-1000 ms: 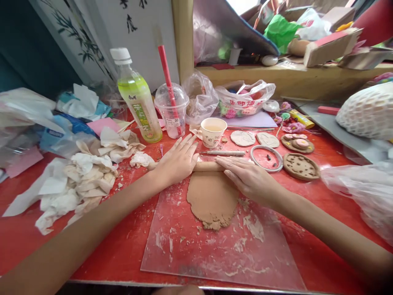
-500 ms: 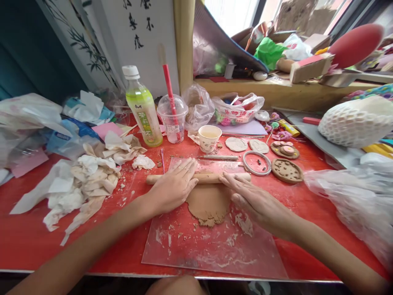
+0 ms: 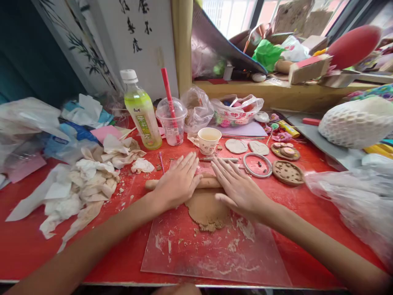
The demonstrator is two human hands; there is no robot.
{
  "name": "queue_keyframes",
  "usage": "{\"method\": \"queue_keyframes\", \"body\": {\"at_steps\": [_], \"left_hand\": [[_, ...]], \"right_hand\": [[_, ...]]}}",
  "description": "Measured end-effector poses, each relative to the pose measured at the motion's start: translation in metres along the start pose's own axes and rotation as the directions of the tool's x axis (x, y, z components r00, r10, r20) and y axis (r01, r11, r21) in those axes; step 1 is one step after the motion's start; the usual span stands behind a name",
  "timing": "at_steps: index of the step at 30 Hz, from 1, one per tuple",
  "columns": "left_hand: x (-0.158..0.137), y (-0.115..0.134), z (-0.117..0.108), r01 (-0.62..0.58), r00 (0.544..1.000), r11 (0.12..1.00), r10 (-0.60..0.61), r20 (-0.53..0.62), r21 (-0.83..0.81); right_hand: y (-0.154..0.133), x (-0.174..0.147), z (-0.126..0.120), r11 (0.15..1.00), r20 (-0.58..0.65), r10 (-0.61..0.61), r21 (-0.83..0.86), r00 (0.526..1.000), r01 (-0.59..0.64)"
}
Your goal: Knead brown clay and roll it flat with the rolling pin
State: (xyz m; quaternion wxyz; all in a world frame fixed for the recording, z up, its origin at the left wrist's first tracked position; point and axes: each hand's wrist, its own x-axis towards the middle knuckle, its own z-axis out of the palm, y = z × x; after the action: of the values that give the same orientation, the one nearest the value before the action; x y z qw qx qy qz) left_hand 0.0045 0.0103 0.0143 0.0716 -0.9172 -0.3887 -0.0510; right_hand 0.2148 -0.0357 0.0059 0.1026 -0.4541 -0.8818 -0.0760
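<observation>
**Rolling pin (image 3: 210, 182) lies across clay slab (image 3: 207, 211)**

The slab sits on a clear board (image 3: 211, 266), which probably keeps it off the red table (image 3: 116, 264). The left hand (image 3: 178, 180) and right hand (image 3: 241, 189) rest open across the pin, fingers outstretched, gripping nothing; flat palms likely let it turn. Beyond, an upright paper cup (image 3: 208, 144) bears dark characters, possibly 中国. The label (image 3: 144, 125) on the bottle (image 3: 138, 107) carries Chinese characters too small to read surely; red ones mark a carrier bag (image 3: 238, 116), black ones the wall panel (image 3: 153, 57).
</observation>
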Motion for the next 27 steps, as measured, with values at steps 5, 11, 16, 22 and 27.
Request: {"method": "queue_keyframes", "body": {"at_steps": [5,11,16,22,27], "left_hand": [[-0.062,0.035,-0.02,-0.119,0.99,0.99,0.124,0.06,-0.079],[-0.071,0.036,-0.026,-0.177,0.978,0.978,0.187,0.092,-0.107],[-0.018,0.001,-0.01,-0.076,0.994,0.996,0.08,0.077,-0.053],[-0.051,0.014,-0.015,-0.156,0.984,0.982,0.165,0.073,-0.106],[-0.1,0.037,-0.028,-0.293,0.951,0.95,0.302,0.069,-0.111]], "right_hand": [[-0.036,-0.06,-0.019,0.994,0.031,-0.11,0.028,0.993,0.109],[-0.025,-0.063,-0.029,0.989,0.051,-0.069,0.134,0.996,0.062],[0.01,-0.008,-0.004,0.994,0.004,0.11,-0.028,0.994,-0.11],[-0.01,-0.042,-0.006,0.998,0.009,-0.01,-0.069,1.0,0.011],[-0.039,-0.095,-0.018,0.993,0.09,-0.066,-0.093,0.994,0.074]]}}
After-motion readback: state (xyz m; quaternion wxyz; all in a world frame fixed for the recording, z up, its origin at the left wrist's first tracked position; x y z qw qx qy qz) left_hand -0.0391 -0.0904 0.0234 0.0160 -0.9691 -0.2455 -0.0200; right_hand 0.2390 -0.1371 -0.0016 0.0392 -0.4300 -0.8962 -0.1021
